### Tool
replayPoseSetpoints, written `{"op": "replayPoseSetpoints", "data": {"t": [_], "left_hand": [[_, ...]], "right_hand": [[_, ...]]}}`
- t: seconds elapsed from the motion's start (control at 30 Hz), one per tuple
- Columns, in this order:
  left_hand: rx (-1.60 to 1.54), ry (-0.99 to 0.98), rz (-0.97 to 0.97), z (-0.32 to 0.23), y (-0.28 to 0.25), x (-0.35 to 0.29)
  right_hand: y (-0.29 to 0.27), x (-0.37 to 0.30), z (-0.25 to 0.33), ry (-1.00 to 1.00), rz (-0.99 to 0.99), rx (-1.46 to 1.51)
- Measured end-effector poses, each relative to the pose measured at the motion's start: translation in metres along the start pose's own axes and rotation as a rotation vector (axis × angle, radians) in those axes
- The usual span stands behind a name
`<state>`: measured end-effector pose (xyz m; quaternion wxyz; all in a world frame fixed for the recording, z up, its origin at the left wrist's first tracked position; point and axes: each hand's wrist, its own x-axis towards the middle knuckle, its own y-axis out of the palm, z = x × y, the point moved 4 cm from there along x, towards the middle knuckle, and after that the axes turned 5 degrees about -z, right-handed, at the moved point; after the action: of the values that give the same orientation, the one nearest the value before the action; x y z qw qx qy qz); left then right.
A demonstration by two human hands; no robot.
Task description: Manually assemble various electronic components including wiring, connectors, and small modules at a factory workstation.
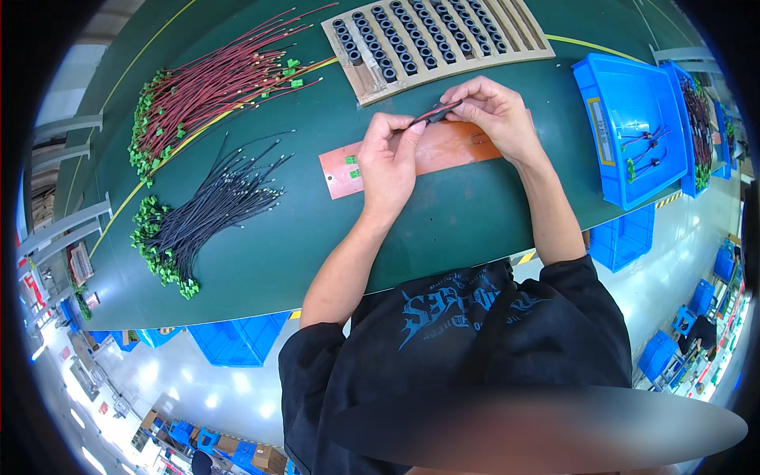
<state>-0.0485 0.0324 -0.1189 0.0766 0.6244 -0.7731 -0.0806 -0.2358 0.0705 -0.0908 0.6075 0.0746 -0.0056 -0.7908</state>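
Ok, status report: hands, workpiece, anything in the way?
Left hand, right hand: both pinching red-and-black piece. Orange board below. Nothing seen blocking either hand.

On the worktop point(451, 237), a board point(443, 150) lies before you, below the wired piece point(434, 115) between your left grip point(393, 158) and right grip point(500, 120). Behind sits a slotted tray point(526, 36) holding rings point(412, 47). Leftward, a near wire bundle point(210, 202) fronts a far wire bundle point(226, 83). Rightward, a bin point(633, 103) holds leads point(654, 134); beside it, another bin point(693, 188).
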Motion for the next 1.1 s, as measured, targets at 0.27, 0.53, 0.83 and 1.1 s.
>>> {"op": "replayPoseSetpoints", "data": {"t": [0.27, 0.53, 0.83, 1.1], "left_hand": [[-0.062, -0.092, 0.013, -0.003, 0.001, 0.000], [-0.113, -0.127, 0.023, -0.008, 0.001, 0.004], [-0.094, -0.134, 0.047, -0.006, 0.002, 0.004], [0.134, 0.086, 0.126, -0.016, 0.007, 0.003]], "right_hand": [[0.001, -0.001, -0.003, -0.010, -0.029, 0.006], [-0.001, -0.002, 0.009, -0.090, 0.175, 0.023], [0.000, -0.002, 0.000, -0.157, 0.114, -0.009], [0.004, 0.000, -0.018, -0.283, 0.002, -0.010]]}}
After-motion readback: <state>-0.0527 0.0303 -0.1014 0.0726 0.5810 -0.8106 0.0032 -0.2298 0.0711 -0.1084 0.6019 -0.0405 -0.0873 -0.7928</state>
